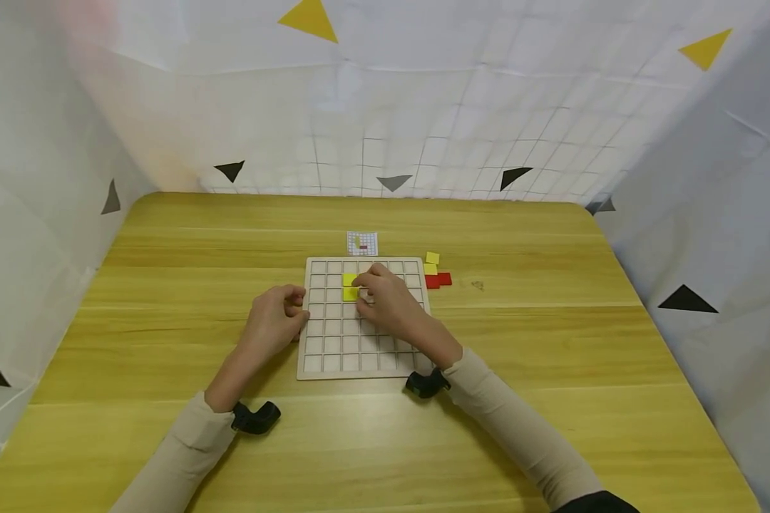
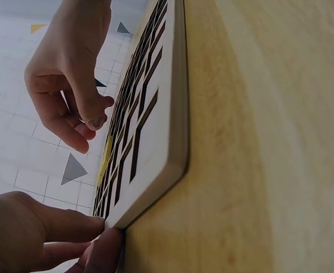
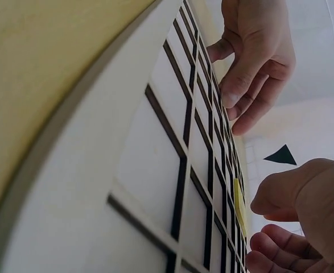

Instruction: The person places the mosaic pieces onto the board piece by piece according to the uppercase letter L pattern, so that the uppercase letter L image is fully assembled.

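Grid board, two yellow tiles set in, both hands at it

Pale wooden square board point(image 1: 334, 345), rounded corners, ruled into sunken square cells by thin raised strips; lies flat at mid-table. Two flat square yellow tiles point(image 1: 349, 293) sit in its third column from the left, second and third rows from the far edge, one directly beyond the other.

Left hand point(image 1: 273, 319) at the board's left edge: fingers curled, thumb and fingertip pinching the rim. Right hand point(image 1: 391, 303) over the far half of the board, just right of the yellow tiles: fingers loosely bent, thumb and fingers apart with a gap between; fingertip contact with a tile cannot be told.

Small white paper card point(image 1: 371, 251) beyond the board: printed grid with a yellow upright block and a red bar; finer print too small to read. Just right of the board's far corner, loose yellow squares point(image 1: 433, 258) and, nearer, loose red squares point(image 1: 445, 278). Farther right, a small dark mark point(image 1: 478, 285) on the table, illegible.

Table point(image 1: 552, 399) yellowish, streaked wood grain. White creased sheeting point(image 1: 411, 92) behind, thin grid lines, yellow, black and grey triangles. Beige sleeves point(image 1: 510, 413); black curved wrist devices point(image 1: 257, 419).
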Tool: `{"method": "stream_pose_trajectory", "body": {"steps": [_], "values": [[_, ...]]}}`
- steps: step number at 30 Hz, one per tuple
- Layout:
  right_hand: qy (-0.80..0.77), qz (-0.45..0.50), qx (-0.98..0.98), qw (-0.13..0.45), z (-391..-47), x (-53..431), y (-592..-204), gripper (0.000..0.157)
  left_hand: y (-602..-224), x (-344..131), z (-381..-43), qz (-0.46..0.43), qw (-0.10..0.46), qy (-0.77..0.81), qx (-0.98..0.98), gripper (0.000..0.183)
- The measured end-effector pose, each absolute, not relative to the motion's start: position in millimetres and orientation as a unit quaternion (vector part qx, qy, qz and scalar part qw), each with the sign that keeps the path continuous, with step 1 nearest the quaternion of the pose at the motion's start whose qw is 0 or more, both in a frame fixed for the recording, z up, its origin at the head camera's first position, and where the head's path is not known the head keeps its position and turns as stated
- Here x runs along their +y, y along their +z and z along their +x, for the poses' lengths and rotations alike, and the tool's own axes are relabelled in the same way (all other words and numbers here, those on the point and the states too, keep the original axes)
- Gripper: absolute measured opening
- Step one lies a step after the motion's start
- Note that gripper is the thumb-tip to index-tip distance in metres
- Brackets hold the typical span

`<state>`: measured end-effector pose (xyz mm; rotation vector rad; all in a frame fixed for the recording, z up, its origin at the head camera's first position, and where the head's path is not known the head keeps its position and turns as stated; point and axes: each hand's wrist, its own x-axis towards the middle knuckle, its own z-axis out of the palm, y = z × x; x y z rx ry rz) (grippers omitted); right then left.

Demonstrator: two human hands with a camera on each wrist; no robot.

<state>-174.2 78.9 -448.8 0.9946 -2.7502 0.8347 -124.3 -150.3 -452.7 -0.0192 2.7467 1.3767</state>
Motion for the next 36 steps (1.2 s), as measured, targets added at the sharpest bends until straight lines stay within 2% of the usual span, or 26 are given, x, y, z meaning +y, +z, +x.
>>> {"method": "stream_pose_trajectory", "body": {"steps": [30,36], "values": [[0.284,0.278,-0.916,0.060,-163.0,121.4,-452.5,0.019,-452.5,-151.5,-124.6,-0.002,0.037,0.458,0.888,0.042],[0.292,0.270,-0.914,0.076,-160.8,134.7,-455.0,0.018,-452.6,-151.2,-124.7,-0.004,0.036,0.464,0.885,0.041]]}}
